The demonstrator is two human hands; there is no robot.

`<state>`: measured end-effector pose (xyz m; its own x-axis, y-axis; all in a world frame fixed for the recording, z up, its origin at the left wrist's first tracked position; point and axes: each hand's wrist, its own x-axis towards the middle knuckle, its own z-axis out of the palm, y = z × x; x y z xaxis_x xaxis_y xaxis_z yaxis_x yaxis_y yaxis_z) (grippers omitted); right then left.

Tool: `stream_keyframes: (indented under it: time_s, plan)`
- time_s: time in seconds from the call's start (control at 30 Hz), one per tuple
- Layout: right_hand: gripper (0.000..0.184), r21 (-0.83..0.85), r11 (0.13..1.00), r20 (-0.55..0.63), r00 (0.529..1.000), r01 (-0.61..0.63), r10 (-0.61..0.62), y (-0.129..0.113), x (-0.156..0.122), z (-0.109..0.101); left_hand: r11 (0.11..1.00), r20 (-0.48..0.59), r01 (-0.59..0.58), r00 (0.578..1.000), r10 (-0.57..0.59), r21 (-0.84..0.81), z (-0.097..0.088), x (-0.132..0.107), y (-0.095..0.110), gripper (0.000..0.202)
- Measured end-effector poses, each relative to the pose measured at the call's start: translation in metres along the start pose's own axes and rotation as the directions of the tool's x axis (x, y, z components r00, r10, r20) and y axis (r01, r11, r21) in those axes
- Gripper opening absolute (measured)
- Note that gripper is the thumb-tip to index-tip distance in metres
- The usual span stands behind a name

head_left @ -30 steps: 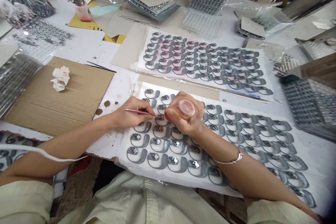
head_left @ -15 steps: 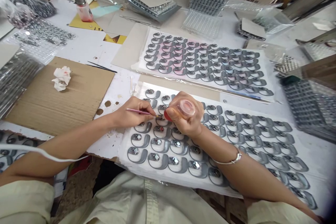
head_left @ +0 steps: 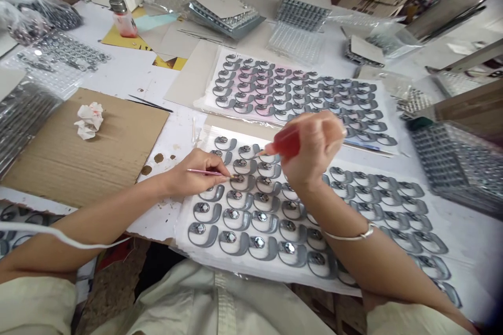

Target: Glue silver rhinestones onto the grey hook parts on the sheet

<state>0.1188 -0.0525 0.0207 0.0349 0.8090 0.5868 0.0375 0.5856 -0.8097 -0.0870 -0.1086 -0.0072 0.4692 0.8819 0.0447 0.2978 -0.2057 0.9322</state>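
My left hand (head_left: 194, 171) is closed around a thin pink stick like a fine paintbrush (head_left: 205, 172). Its tip meets a grey curved piece with a round metal setting (head_left: 237, 178). My right hand (head_left: 315, 149) grips a squeeze bottle of red liquid (head_left: 286, 141), its pointed nozzle tilted down to the left above the upper rows. Several such pieces stand in rows on a white padded sheet (head_left: 251, 272); some settings in the near rows carry bright clear stones (head_left: 258, 242). My right hand and forearm cover part of the rows.
A second sheet of similar pieces (head_left: 243, 85) lies beyond. At left are brown cardboard (head_left: 113, 152) with crumpled tissue (head_left: 89, 119) and black tweezers (head_left: 151, 103). A jar of red liquid (head_left: 124, 22) stands farther back. Stacked trays (head_left: 458, 162) stand at right.
My right hand has moved up and right with the bottle, turning it so its nozzle shows. My left hand stays nearly in place, the stick's tip still at the same piece.
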Motion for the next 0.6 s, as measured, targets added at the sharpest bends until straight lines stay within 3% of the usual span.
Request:
stream_keyframes:
  time_s: [0.1, 0.17, 0.23, 0.3, 0.4, 0.47, 0.53, 0.6]
  plan:
    - [0.041, 0.092, 0.987, -0.171, 0.975, -0.131, 0.145, -0.006, 0.031, -0.006, 0.989, 0.000, -0.116, 0.993, 0.116, 0.093, 0.000, -0.004, -0.002, 0.010]
    - [0.048, 0.147, 0.960, -0.214, 0.940, -0.239, 0.267, -0.010, 0.049, -0.014, 0.972, -0.017, -0.177, 0.983, 0.182, 0.153, -0.001, -0.006, -0.003, 0.011]
    - [0.054, 0.172, 0.945, -0.214, 0.926, -0.277, 0.310, -0.013, 0.058, -0.023, 0.962, -0.049, -0.202, 0.976, 0.214, 0.183, -0.003, -0.007, -0.002, 0.011]
    - [0.057, 0.155, 0.959, -0.163, 0.951, -0.239, 0.263, -0.016, 0.058, -0.034, 0.962, -0.102, -0.202, 0.969, 0.223, 0.183, -0.005, -0.007, 0.000, 0.011]
    - [0.050, 0.015, 0.984, 0.020, 0.984, -0.180, 0.180, -0.019, 0.044, -0.051, 0.972, -0.219, -0.171, 0.954, 0.205, 0.162, -0.009, -0.008, 0.006, 0.012]
    - [0.045, -0.126, 0.991, 0.107, 0.993, -0.045, 0.059, -0.019, 0.030, -0.062, 0.983, -0.321, -0.129, 0.932, 0.165, 0.133, -0.012, -0.009, 0.010, 0.014]
    - [0.039, -0.304, 0.932, 0.118, 0.978, 0.199, -0.170, -0.017, 0.015, -0.072, 0.991, -0.434, -0.097, 0.892, 0.127, 0.092, -0.016, -0.010, 0.014, 0.016]
    - [0.050, -0.513, 0.784, 0.184, 0.937, 0.350, -0.298, -0.014, 0.003, -0.081, 0.994, -0.530, -0.089, 0.841, 0.112, 0.070, -0.021, -0.012, 0.017, 0.018]
